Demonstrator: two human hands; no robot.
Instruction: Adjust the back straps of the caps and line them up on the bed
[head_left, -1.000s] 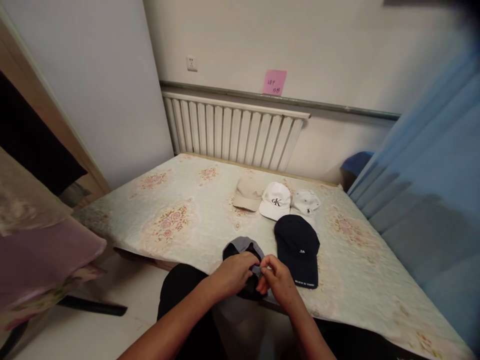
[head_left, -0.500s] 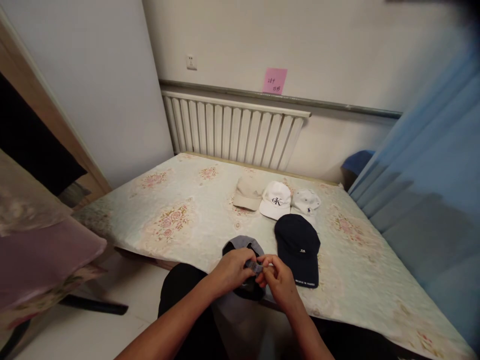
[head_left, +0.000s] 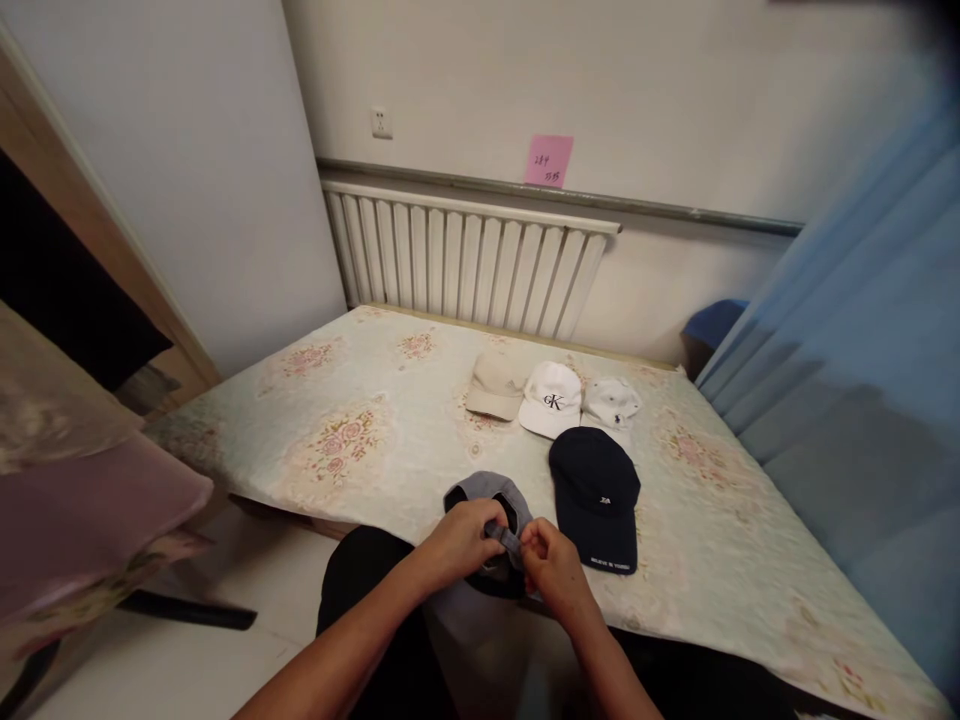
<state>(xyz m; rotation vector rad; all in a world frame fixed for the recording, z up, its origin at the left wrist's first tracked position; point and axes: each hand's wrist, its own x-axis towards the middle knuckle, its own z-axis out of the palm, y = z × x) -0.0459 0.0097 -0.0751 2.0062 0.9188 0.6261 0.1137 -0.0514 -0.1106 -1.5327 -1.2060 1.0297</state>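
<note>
A grey baseball cap (head_left: 487, 486) is held at the near edge of the bed, its back opening and strap (head_left: 507, 541) facing me. My left hand (head_left: 466, 540) is closed on the strap's left part. At the strap's right side my right hand (head_left: 549, 560) pinches the cap, fingertips together. Just right of it lies a dark navy cap (head_left: 595, 490), brim toward me. Behind stand a beige cap (head_left: 495, 385), a white cap with black letters (head_left: 551, 395) and another white cap (head_left: 611, 402) with a small dark emblem, in a row.
The caps rest on a bed with a flowered cover (head_left: 405, 430). Beyond it are a white radiator (head_left: 472, 260) and a pipe along the wall. A blue curtain (head_left: 847, 330) hangs at the right. Pink fabric (head_left: 90, 510) drapes at the left.
My right hand has shifted slightly right and down along the strap, and more of the strap shows between my hands. The other caps have stayed in place.
</note>
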